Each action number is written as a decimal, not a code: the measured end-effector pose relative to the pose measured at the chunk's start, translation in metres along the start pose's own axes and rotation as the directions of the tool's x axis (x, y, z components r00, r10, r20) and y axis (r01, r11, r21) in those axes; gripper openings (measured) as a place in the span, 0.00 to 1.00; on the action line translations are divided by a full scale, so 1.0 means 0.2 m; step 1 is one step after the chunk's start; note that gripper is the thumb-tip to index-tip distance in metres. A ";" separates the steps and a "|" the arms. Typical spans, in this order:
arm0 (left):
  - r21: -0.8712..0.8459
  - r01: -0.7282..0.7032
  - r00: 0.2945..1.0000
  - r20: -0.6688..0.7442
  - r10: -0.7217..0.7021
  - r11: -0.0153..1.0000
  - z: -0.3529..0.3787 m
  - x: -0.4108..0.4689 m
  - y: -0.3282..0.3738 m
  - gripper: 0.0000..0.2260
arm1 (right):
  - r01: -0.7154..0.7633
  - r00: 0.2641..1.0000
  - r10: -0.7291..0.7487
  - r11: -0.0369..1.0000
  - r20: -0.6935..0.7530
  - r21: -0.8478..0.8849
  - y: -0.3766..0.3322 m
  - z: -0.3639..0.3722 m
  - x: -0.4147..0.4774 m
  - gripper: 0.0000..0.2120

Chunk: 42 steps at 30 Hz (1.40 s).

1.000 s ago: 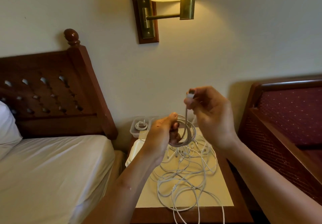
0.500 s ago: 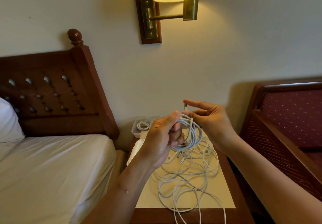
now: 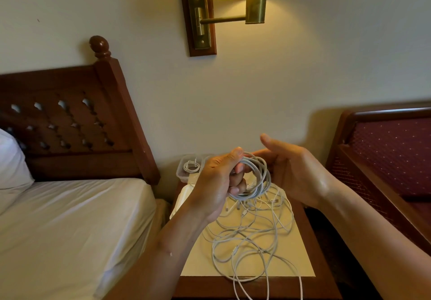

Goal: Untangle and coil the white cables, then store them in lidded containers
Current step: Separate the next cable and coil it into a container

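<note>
Two hands work above a wooden nightstand with a cream top [image 3: 298, 260], set between the beds. The left hand [image 3: 217, 187] grips a round coil of white cable [image 3: 258, 180], thumb pressed over the top of the loops and fingers curled through the middle. That grip probably serves to stop the turns from springing apart. The right hand [image 3: 296, 173] is close against the coil's far side with its thumb lifted clear and its fingers reaching toward the loops. Whether they pinch a strand there is hidden behind the coil.

Below the hands, a loose tangle of thin white cables [image 3: 254, 239] sprawls over the tabletop, with a few strands trailing off the near edge. The coil is held above this heap, likely so the remaining length can feed up without dragging the others.

At the back left corner stands a clear plastic container [image 3: 180, 173], its lid off, holding a small coiled white cable [image 3: 191, 166]. It lies within easy reach of the left hand, which suits dropping the next coil in nearby. Most of the cables are not yet sorted.
</note>
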<state>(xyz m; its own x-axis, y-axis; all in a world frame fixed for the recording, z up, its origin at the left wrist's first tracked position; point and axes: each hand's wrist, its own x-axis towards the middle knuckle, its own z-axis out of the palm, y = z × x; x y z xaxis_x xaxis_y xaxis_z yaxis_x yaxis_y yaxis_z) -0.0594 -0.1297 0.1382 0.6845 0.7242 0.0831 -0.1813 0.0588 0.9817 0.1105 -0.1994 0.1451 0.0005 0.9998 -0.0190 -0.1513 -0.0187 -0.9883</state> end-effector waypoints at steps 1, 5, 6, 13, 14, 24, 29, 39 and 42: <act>0.015 0.002 1.000 -0.009 -0.002 1.000 0.00 0.00 0.00 0.22 | 0.055 0.998 -0.058 0.991 -0.026 -0.118 -0.01 0.01 -0.01 0.24; 0.094 0.004 0.998 -0.063 0.001 0.996 0.01 0.02 0.00 0.21 | 0.156 0.955 -0.270 0.805 -0.120 -0.572 0.00 0.02 -0.03 0.07; 0.101 0.006 0.997 -0.076 0.002 0.995 0.02 0.03 -0.01 0.21 | 0.156 0.948 -0.295 0.761 -0.121 -0.630 0.01 0.02 -0.03 0.07; 0.081 0.060 0.994 -0.099 -0.052 0.995 0.03 0.05 -0.01 0.17 | 0.055 0.929 -0.306 0.673 -0.210 -0.737 0.08 0.07 -0.03 0.11; 0.070 0.068 0.993 -0.098 -0.061 0.995 0.02 0.05 0.00 0.16 | 0.054 0.941 -0.257 0.756 -0.220 -0.652 0.08 0.07 -0.04 0.12; 0.067 0.006 0.995 -0.100 0.001 0.998 0.05 0.05 -0.03 0.20 | 0.195 0.979 -0.204 0.943 -0.006 -0.268 0.08 0.10 -0.05 0.10; 0.040 -0.004 0.993 -0.115 0.009 0.999 0.05 0.05 -0.03 0.16 | 0.314 0.827 -0.532 0.705 -0.181 -0.636 0.15 0.09 -0.04 0.14; 0.058 -0.075 0.960 -0.264 0.088 0.995 0.10 0.08 -0.07 0.19 | 0.409 0.223 -0.966 -0.030 0.132 -0.912 0.31 0.08 0.00 0.05; 0.092 -0.100 0.953 -0.279 0.122 0.991 0.11 0.07 -0.08 0.21 | 0.460 0.197 -0.979 0.054 0.043 -0.886 0.30 0.09 0.01 0.04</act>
<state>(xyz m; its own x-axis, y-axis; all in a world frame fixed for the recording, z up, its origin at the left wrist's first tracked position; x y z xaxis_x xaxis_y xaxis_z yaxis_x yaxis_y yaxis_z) -0.0316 -0.1349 0.1272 0.4333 0.8885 0.1509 -0.1831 -0.0772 0.9801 0.0845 -0.1979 0.0881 0.1062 0.2154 0.9707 0.8679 0.4563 -0.1962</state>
